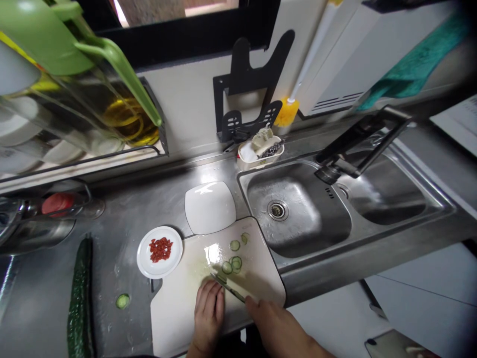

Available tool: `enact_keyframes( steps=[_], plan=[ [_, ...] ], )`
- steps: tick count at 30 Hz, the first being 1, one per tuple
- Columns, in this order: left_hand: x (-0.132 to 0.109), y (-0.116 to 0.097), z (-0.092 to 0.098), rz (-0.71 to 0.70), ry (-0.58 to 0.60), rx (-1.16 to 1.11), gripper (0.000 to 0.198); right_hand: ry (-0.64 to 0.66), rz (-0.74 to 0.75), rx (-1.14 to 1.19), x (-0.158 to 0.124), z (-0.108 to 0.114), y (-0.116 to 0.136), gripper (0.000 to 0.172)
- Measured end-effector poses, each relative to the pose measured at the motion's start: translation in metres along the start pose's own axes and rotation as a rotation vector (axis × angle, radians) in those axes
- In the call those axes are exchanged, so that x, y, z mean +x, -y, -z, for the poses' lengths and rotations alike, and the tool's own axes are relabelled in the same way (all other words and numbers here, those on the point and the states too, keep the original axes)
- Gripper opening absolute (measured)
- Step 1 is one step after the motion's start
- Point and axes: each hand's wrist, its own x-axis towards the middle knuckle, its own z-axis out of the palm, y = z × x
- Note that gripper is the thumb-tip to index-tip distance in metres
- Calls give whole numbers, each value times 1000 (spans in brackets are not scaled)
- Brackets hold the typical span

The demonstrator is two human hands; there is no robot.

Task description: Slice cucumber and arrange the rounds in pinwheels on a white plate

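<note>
On the white cutting board (175, 308) my left hand (208, 313) lies fingers down, pressed over something hidden beneath it. My right hand (272, 325) grips a knife (228, 287) whose blade sits right against my left fingertips. Several thin cucumber slices (234, 258) lie on the board just beyond the blade. A whole dark green cucumber (80, 298) rests on the steel counter to the far left. One stray slice (122, 301) lies on the counter between the cucumber and the board.
A small round plate of red bits (143, 263) and an empty square white plate (210, 208) sit behind the board. A double steel sink (298, 219) with a dark faucet (354, 144) is at right. A dish rack (74, 124) stands at left.
</note>
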Motion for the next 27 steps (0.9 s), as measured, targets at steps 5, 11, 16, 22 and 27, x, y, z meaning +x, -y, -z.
enact_keyframes(
  steps=[5, 11, 16, 22, 27],
  plan=[
    [1, 0, 0, -20, -4, 0, 19, 1, 13, 64, 2, -5, -3, 44],
    [2, -1, 1, -17, 8, -1, 19, -18, 9, 70, 7, -7, -3, 40],
    [2, -1, 1, -8, -11, -8, 18, -27, 25, 54, 10, -8, -3, 39],
    [2, 0, 0, -14, -3, -12, 19, -68, 44, 65, 14, -15, -4, 38],
    [1, 1, -1, -14, -8, -12, 17, -27, 40, 37, 16, -14, -2, 40]
  ],
)
